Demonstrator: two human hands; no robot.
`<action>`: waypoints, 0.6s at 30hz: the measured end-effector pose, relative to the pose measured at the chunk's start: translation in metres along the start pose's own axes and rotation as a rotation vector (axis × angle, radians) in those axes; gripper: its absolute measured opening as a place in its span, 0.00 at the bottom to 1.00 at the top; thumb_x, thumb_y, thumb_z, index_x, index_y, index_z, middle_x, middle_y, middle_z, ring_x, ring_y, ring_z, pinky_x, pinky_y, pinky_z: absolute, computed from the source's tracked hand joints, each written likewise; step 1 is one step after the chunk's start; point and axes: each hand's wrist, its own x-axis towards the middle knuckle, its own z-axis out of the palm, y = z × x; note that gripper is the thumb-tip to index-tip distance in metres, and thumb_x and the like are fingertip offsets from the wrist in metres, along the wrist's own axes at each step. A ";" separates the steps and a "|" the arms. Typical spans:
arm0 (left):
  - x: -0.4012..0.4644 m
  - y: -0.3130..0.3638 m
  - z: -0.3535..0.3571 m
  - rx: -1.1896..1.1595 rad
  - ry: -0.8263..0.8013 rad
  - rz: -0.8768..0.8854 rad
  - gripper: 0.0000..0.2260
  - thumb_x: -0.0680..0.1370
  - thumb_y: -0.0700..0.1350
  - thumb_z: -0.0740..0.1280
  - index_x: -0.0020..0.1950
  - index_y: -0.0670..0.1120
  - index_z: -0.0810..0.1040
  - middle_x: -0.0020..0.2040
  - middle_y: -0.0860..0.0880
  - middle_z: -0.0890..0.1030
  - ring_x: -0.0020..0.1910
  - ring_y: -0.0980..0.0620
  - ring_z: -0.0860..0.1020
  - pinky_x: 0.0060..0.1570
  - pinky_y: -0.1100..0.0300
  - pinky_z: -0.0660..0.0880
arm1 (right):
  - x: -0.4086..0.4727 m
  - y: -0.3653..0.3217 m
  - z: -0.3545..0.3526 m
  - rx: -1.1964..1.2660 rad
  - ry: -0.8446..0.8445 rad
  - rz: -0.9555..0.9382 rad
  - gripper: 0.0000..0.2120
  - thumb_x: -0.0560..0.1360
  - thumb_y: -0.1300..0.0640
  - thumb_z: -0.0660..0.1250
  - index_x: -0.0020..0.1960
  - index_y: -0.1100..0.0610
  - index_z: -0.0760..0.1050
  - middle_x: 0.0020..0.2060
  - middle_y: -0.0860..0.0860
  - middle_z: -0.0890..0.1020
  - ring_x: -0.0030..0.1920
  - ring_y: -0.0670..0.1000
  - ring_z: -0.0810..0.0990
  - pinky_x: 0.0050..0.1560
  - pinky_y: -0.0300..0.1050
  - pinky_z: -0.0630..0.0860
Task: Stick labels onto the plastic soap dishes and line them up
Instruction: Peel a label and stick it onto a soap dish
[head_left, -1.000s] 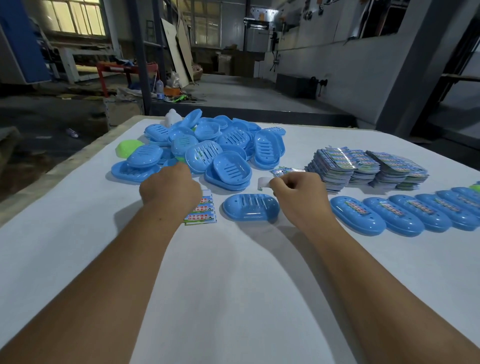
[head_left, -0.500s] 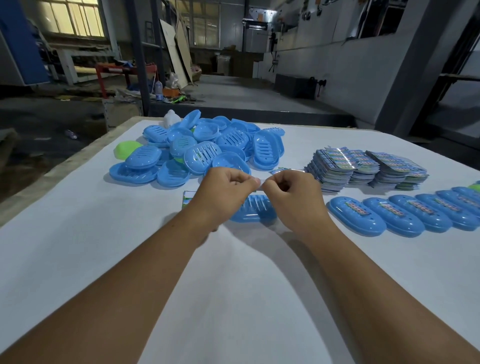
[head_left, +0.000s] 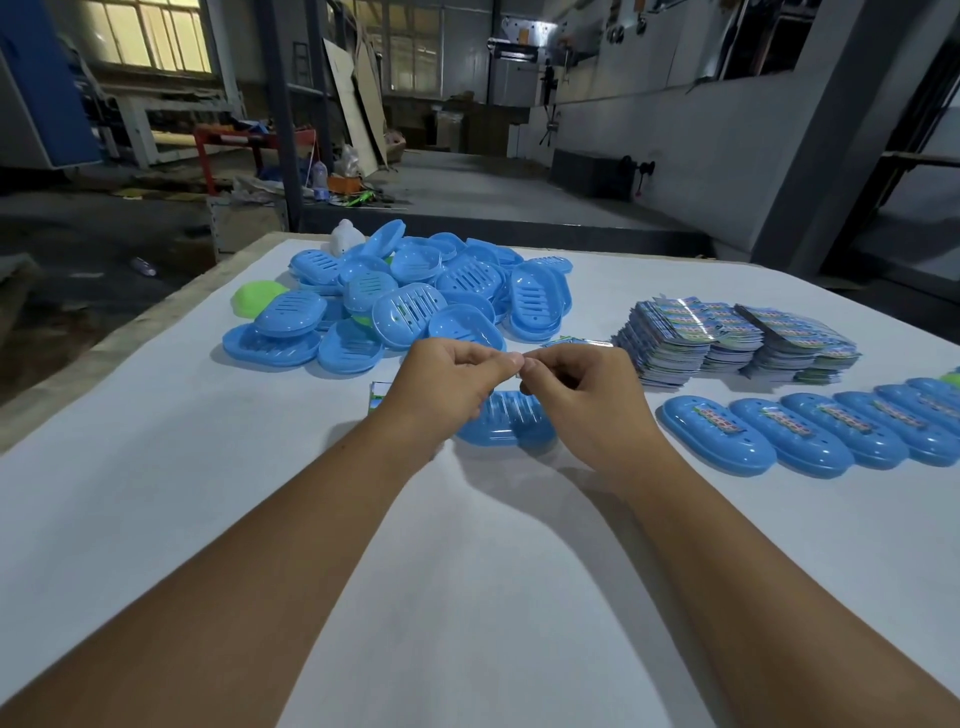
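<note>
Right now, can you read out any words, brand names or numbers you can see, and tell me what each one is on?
None can be read.
Labels on the lined-up soap dishes: colourful print, too small and blurred.
Label stacks: printed, illegible.
Label sheet beside the left hand: mostly hidden, illegible.

Dishes (head_left: 415, 296): blue, slotted. One dish (head_left: 257, 297): green. Labels (head_left: 727, 332): multicoloured print. Table (head_left: 156, 493): white. Lined-up dishes (head_left: 810, 434): blue, labelled.

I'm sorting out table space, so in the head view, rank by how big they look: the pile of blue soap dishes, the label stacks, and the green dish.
1. Pile of blue soap dishes
2. Label stacks
3. Green dish, partly hidden, true size unsure
</note>
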 end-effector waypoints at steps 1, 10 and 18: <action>0.001 0.000 0.000 -0.029 0.002 -0.016 0.07 0.75 0.47 0.75 0.38 0.47 0.86 0.23 0.54 0.69 0.22 0.57 0.64 0.24 0.67 0.64 | 0.000 -0.001 0.000 0.024 -0.002 -0.005 0.10 0.78 0.58 0.70 0.40 0.50 0.84 0.32 0.47 0.84 0.29 0.40 0.73 0.32 0.33 0.69; 0.007 -0.002 0.001 -0.081 0.072 -0.057 0.08 0.69 0.50 0.75 0.36 0.46 0.85 0.23 0.56 0.69 0.24 0.56 0.66 0.27 0.65 0.66 | 0.003 0.004 0.000 -0.015 0.075 0.090 0.08 0.76 0.55 0.72 0.39 0.50 0.85 0.23 0.40 0.75 0.25 0.43 0.69 0.29 0.34 0.64; 0.008 -0.002 0.001 -0.106 0.068 -0.077 0.07 0.72 0.47 0.74 0.39 0.44 0.85 0.22 0.57 0.69 0.22 0.57 0.65 0.25 0.68 0.66 | 0.008 0.009 -0.006 -0.061 0.056 0.235 0.14 0.74 0.54 0.72 0.34 0.61 0.81 0.24 0.49 0.72 0.25 0.45 0.63 0.25 0.35 0.60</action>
